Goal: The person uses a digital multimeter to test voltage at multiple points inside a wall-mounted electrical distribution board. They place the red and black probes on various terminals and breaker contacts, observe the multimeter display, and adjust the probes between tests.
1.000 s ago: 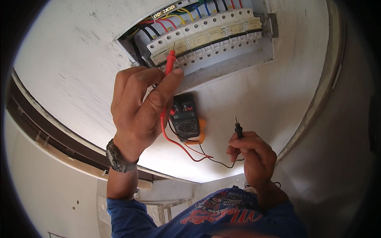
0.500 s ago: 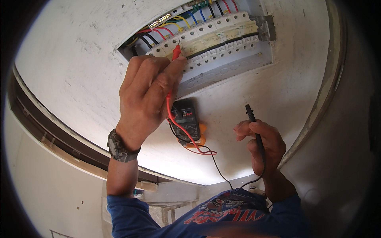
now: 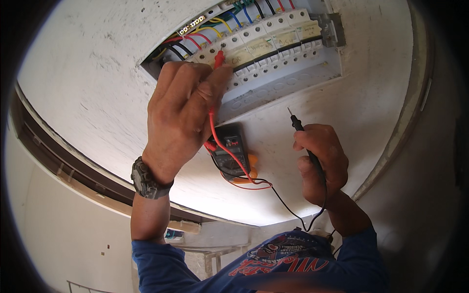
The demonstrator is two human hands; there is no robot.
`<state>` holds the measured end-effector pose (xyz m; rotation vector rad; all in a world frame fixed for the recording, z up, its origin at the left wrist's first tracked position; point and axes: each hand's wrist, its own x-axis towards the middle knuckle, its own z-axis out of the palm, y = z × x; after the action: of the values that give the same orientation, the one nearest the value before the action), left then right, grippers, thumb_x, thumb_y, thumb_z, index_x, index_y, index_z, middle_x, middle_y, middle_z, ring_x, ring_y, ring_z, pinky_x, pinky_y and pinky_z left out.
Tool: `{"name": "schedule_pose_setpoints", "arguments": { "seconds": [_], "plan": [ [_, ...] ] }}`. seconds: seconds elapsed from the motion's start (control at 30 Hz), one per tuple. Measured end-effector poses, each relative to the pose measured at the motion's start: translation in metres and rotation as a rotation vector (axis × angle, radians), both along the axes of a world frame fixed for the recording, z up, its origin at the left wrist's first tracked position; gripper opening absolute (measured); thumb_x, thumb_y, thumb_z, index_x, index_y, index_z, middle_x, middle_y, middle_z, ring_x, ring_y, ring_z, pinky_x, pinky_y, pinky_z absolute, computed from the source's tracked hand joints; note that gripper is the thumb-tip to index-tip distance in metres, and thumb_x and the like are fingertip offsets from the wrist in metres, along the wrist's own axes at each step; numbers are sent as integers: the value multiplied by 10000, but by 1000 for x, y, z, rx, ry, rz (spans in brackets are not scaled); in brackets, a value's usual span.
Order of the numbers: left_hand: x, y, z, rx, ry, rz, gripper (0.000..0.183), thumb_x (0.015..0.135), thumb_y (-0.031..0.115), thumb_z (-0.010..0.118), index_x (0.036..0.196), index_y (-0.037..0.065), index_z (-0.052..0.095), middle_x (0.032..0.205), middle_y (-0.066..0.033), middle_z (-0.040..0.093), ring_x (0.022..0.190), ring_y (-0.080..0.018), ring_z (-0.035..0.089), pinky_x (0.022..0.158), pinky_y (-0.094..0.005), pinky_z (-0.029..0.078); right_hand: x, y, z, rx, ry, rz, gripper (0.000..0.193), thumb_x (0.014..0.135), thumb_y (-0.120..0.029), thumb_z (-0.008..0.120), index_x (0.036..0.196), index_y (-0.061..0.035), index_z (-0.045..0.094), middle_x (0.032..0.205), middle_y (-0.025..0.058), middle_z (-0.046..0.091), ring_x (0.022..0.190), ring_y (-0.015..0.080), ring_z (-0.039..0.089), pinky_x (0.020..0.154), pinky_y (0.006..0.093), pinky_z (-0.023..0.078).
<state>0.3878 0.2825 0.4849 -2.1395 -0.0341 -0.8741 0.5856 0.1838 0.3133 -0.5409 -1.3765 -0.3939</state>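
Note:
My left hand (image 3: 183, 112) is closed around a red test probe (image 3: 219, 59). The probe's tip is at a screw hole in the upper row of a white circuit breaker bank (image 3: 264, 46); whether it touches metal I cannot tell. Lower right, my right hand (image 3: 325, 158) grips a black test probe (image 3: 297, 123) with its metal tip pointing up, apart from the breakers. Between the hands a black multimeter (image 3: 229, 152) with an orange holster rests against the wall, partly behind the red lead (image 3: 222, 144). A black lead (image 3: 288, 207) hangs in a loop to the right probe.
Red, black, yellow, blue and green wires (image 3: 210, 31) enter the breakers along the top of a recessed panel box (image 3: 293, 73). White wall (image 3: 97, 88) surrounds it. A dark curved frame edge (image 3: 68, 168) runs along the left.
My right hand has shifted up and left, bringing the black probe nearer the panel, and its fingers have curled in more. The red probe's tip has reached the screw hole.

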Motion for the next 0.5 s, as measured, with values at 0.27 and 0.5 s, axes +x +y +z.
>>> {"name": "schedule_pose_setpoints", "arguments": {
  "seconds": [0.27, 0.5],
  "plan": [
    [11, -4, 4, -47, 18, -44, 409, 727, -21, 789, 1129, 35, 741, 893, -62, 605, 826, -240, 592, 661, -352, 529, -14, 13, 39, 127, -130, -97, 297, 847, -160, 791, 1093, -58, 659, 908, 96, 645, 856, 289, 655, 734, 395, 544],
    [15, -6, 4, -87, 18, -65, 406, 683, -22, 783, 1084, 23, 746, 893, -56, 570, 813, -245, 575, 661, -351, 528, -4, 42, 61, 225, -193, -213, 407, 721, -74, 832, 1099, -60, 683, 894, 84, 669, 835, 262, 669, 678, 359, 562]
  ]
}}
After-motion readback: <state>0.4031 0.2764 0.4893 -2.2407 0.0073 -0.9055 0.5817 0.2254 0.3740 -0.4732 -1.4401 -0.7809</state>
